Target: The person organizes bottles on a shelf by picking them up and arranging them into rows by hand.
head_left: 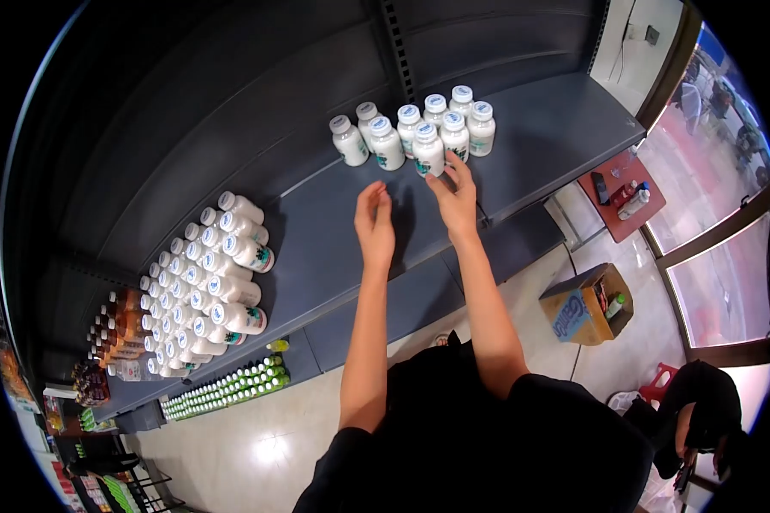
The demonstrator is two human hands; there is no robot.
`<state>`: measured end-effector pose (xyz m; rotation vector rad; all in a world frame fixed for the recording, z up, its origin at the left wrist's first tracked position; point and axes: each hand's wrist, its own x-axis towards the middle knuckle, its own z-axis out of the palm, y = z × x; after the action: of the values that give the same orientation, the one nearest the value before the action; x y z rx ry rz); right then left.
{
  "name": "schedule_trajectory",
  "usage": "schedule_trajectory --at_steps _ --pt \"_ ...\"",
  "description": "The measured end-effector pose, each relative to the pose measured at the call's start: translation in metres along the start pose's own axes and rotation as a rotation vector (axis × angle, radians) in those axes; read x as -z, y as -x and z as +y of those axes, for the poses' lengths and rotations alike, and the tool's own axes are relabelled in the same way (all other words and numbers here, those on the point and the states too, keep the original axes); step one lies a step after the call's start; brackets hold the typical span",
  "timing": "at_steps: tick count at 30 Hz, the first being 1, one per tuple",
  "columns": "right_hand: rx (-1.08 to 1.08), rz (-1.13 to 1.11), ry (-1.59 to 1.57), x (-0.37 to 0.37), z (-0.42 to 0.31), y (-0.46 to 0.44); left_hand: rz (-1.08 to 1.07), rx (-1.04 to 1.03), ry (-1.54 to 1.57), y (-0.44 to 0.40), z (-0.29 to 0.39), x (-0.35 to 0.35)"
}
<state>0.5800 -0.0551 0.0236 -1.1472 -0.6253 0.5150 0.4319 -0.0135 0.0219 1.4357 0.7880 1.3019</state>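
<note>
A small group of white bottles with white caps (387, 147) stands upright on the dark grey shelf (316, 231). My right hand (457, 203) is at the front bottle (428, 152) of this group, thumb and fingers apart near its base. Whether the fingertips touch it I cannot tell. My left hand (375, 224) hovers over the shelf in front of the leftmost bottles, fingers loosely bent and apart, with nothing in it. Farther left on the same shelf, a large block of similar white bottles (210, 286) stands in close rows.
Brown-orange bottles (128, 321) stand at the shelf's far left. Green bottles with white caps (231, 386) line a lower level. On the right are an open cardboard box (565, 312), a red-brown table (650, 201) with bottles, and a bending person (701, 410) in dark clothes.
</note>
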Motion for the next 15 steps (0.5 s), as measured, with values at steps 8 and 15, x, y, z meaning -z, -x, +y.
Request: schedule_trajectory --at_steps 8,15 --pt "-0.004 -0.108 0.068 0.005 0.010 -0.011 -0.210 -0.027 -0.558 -0.070 -0.014 -0.063" --pt "-0.064 -0.110 0.105 0.020 -0.006 -0.018 -0.155 -0.077 -0.569 -0.058 0.004 -0.070"
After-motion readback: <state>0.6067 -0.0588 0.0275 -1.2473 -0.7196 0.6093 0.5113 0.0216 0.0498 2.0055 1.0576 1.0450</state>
